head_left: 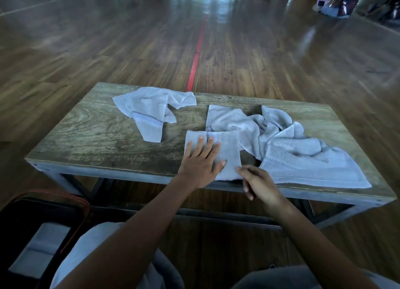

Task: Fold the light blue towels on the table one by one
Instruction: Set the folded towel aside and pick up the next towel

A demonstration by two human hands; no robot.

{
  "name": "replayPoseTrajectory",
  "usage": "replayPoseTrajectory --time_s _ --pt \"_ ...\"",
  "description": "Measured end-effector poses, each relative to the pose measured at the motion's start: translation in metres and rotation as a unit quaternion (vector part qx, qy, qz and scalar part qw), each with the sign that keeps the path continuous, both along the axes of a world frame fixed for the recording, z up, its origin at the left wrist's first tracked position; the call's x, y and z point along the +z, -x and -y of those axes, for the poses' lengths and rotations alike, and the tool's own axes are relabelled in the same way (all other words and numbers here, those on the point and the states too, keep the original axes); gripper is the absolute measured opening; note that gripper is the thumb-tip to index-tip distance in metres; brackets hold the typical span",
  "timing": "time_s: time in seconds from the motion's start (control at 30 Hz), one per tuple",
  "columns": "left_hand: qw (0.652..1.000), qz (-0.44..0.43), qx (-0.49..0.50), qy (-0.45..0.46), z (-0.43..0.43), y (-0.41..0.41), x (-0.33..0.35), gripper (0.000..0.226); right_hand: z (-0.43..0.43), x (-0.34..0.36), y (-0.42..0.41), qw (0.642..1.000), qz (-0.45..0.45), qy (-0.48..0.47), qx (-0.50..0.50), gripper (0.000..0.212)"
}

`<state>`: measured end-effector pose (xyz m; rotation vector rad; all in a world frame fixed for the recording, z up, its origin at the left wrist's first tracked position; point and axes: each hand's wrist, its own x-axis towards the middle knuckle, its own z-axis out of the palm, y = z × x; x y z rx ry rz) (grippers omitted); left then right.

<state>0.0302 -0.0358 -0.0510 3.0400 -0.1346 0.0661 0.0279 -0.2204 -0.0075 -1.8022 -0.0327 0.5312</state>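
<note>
A small folded light blue towel [229,150] lies near the table's front edge. My left hand [201,163] rests flat on it, fingers spread, pressing it down. My right hand [257,182] hovers at the towel's front right corner with fingers loosely curled, its fingertips touching or nearly touching the cloth. An unfolded towel [149,111] lies crumpled at the back left. Two or more rumpled towels [303,154] are heaped on the right side, reaching the front right edge.
The low wooden table [91,133] has bare surface on its left half. A black bag [32,234] with folded light cloth inside sits on the floor at my lower left. A red line [195,61] runs across the wooden floor beyond.
</note>
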Motion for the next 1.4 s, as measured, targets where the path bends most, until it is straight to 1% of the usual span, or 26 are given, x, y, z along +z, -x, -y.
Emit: replayPoseTrajectory --time_s 0.13,0.27,0.33,0.47,0.57,0.6,0.67,0.7,0.73,0.77,0.8,0.83,0.87,0.9,0.97,1.03,1.2,1.3,1.4 --pt "1.000 0.000 0.013 0.004 0.003 -0.001 0.000 0.085 0.004 -0.007 0.002 0.998 -0.001 0.047 0.033 0.025" --pt "0.999 0.010 0.031 0.011 0.005 0.000 0.002 0.087 0.006 -0.010 -0.003 0.994 0.036 0.096 0.044 0.044" --pt "0.999 0.008 0.038 0.003 0.005 0.002 0.003 0.087 0.007 -0.010 -0.008 0.991 0.045 0.118 0.042 0.050" --pt "0.998 0.048 0.030 0.006 0.004 0.001 0.000 0.080 0.004 -0.011 -0.009 0.990 0.061 0.127 0.017 0.052" --pt "0.999 0.033 0.017 0.005 0.004 0.001 -0.002 0.082 0.004 -0.011 -0.011 0.984 0.076 0.162 0.020 0.047" --pt "0.999 0.030 0.012 0.008 0.003 0.001 -0.002 0.083 0.004 -0.009 -0.014 0.975 0.096 0.201 0.021 0.045" --pt "0.999 0.027 0.001 0.031 -0.001 0.001 0.000 0.082 0.002 -0.003 -0.020 0.937 0.171 0.304 0.008 0.031" --pt "0.998 0.026 -0.003 0.048 -0.003 0.001 0.002 0.079 -0.002 0.001 -0.024 0.918 0.218 0.331 -0.005 0.023" --pt "0.997 0.029 -0.005 0.068 -0.005 0.000 0.004 0.076 -0.007 0.005 -0.028 0.902 0.269 0.336 -0.014 0.018" --pt "0.995 0.039 -0.004 0.088 -0.007 0.000 0.006 0.074 -0.014 0.008 -0.033 0.886 0.330 0.324 -0.017 0.019" --pt "0.993 0.057 0.002 0.108 -0.009 0.000 0.007 0.075 -0.021 0.010 -0.039 0.867 0.389 0.311 -0.008 0.025" --pt "0.990 0.072 0.010 0.121 -0.011 0.000 0.009 0.077 -0.028 0.009 -0.044 0.847 0.432 0.311 0.014 0.033" --pt "0.989 0.079 0.018 0.124 -0.013 0.000 0.009 0.079 -0.035 0.007 -0.049 0.829 0.452 0.326 0.045 0.042" --pt "0.990 0.075 0.023 0.117 -0.015 0.000 0.008 0.080 -0.041 0.003 -0.051 0.815 0.454 0.351 0.083 0.052" --pt "0.995 0.044 0.029 0.089 -0.018 0.002 0.001 0.082 -0.046 -0.012 -0.051 0.796 0.419 0.407 0.158 0.074" --pt "0.997 0.018 0.035 0.071 -0.021 0.005 -0.005 0.083 -0.044 -0.030 -0.050 0.785 0.379 0.452 0.187 0.085" --pt "0.997 0.023 0.039 0.060 -0.022 0.009 -0.005 0.086 -0.043 -0.038 -0.051 0.775 0.364 0.488 0.169 0.090" --pt "0.990 -0.025 0.090 0.106 -0.028 0.012 -0.002 0.087 -0.044 -0.035 -0.052 0.786 0.328 0.495 0.169 0.088" --pt "0.973 -0.049 0.153 0.168 -0.037 0.016 0.005 0.083 -0.039 -0.024 -0.056 0.808 0.286 0.491 0.156 0.079"
